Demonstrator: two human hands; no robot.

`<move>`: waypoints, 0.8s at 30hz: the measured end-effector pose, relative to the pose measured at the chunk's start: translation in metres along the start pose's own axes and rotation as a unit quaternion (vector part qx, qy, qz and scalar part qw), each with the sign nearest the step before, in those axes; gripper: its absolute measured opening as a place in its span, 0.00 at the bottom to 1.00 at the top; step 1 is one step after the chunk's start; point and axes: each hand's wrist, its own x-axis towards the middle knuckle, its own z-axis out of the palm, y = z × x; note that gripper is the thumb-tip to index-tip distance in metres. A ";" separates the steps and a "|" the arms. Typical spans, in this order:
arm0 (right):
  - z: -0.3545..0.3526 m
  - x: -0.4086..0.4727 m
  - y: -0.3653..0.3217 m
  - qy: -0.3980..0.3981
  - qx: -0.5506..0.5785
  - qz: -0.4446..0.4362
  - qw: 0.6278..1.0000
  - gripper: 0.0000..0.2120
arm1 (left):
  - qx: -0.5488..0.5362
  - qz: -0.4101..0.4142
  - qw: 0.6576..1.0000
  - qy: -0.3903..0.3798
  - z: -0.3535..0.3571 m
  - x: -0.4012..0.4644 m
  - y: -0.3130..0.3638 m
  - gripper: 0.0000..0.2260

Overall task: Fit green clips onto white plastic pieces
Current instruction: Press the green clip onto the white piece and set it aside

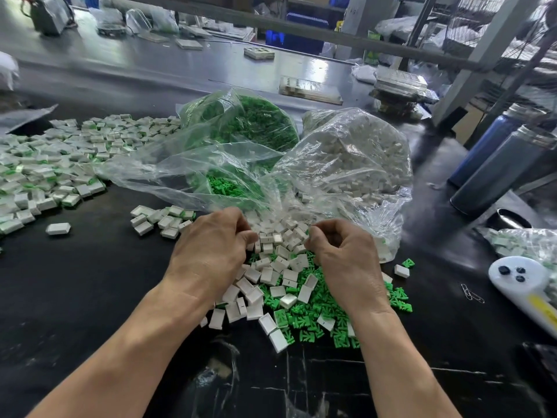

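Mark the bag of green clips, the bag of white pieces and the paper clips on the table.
bag of green clips (250, 122), head view, on the green mass behind the plastic.
bag of white pieces (355, 155), head view, on its bulging front.
paper clips (470, 294), head view, on the wire loops.

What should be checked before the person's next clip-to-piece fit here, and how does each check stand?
1. Loose green clips within reach: ok, scattered just under the right hand.
2. Loose white pieces within reach: ok, piled between both hands.
3. Left hand holds a part: cannot tell; fingers curl down into the pile.
4. Right hand holds a clip: cannot tell; its curled fingers hide whatever they pinch.
5. Finished pile kept separate: ok, it lies far left on the black table.
6. Clear bag clear of the hands: not ok, its film drapes right by the fingertips.
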 end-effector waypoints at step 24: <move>0.007 -0.006 -0.006 -0.019 0.132 -0.003 0.991 0.05 | -0.357 0.003 0.934 -0.025 0.007 -0.001 0.007 0.09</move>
